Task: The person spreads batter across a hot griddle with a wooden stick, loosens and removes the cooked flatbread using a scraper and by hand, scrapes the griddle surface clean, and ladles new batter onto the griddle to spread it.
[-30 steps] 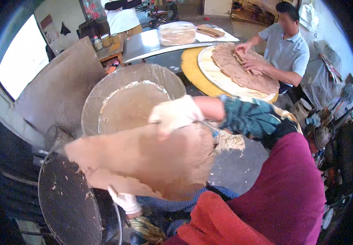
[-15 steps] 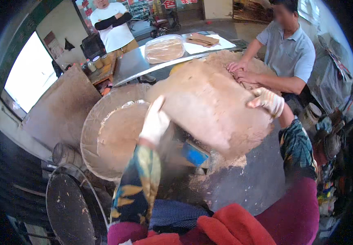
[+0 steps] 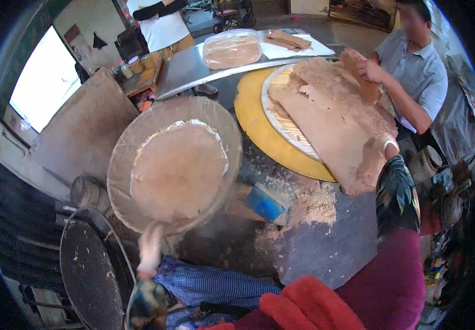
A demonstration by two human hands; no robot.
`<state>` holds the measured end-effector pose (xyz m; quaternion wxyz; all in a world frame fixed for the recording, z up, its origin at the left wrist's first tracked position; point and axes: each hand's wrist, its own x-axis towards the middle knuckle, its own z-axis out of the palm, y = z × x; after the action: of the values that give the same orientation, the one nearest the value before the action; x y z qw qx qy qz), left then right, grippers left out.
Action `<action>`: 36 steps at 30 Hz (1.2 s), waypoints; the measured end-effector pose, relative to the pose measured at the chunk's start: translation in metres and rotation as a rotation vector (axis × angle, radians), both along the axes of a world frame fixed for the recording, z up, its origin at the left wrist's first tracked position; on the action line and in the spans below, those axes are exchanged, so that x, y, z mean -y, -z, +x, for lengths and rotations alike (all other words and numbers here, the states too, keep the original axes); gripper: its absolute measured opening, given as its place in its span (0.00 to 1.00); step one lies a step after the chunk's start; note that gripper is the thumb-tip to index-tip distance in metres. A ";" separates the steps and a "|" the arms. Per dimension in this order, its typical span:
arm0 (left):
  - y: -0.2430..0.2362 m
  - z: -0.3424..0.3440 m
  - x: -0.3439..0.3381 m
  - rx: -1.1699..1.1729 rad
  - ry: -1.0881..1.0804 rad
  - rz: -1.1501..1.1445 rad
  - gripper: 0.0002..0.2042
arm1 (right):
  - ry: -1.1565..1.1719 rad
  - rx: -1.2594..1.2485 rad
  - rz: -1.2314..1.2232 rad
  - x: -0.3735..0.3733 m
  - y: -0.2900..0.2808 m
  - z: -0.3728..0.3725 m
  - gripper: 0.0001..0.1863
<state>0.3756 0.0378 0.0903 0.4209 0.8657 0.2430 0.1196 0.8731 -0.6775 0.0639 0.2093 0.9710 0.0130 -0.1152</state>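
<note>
My left hand (image 3: 150, 247), in a pale glove, is at the near rim of a wide round griddle (image 3: 119, 170); motion smears its fingers. On that griddle lies a thin brown pancake (image 3: 179, 170) with a ragged, whitish edge. My right hand (image 3: 387, 144), also gloved, is at the right edge of a large brown pancake sheet (image 3: 331, 115), its fingers mostly hidden. The sheet rests over a ribbed pale disc (image 3: 281, 124) on a round yellow board (image 3: 251, 104), with torn spots at its far side.
A co-worker (image 3: 421, 66) at the far right holds up a brown piece (image 3: 358, 74). A blue-ended wooden tool (image 3: 267, 203) lies beside crumbs (image 3: 314, 203). Behind are a metal table (image 3: 182, 80) and a bagged stack (image 3: 232, 49). A dark round lid (image 3: 89, 275) stands at lower left.
The large sheet, held up between both hands before, now lies on the disc and yellow board. My left hand has let go and moved down-left; the co-worker has raised a brown piece.
</note>
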 end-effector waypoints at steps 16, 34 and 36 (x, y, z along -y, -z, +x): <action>0.092 -0.419 -0.025 -0.879 -0.611 0.678 0.12 | -0.748 0.079 0.772 -0.412 0.089 -0.321 0.41; -0.002 -0.045 0.044 0.394 -0.032 0.589 0.11 | -0.239 -0.268 0.973 -0.352 0.139 -0.305 0.32; -0.036 -0.069 0.092 0.512 0.138 0.648 0.16 | -0.154 -0.168 1.578 -0.351 0.108 -0.316 0.27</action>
<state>0.3066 -0.0539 0.1264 0.1807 0.9099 0.0216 0.3728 0.5574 -0.3270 -0.0445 -0.5345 0.8169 0.1736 -0.1302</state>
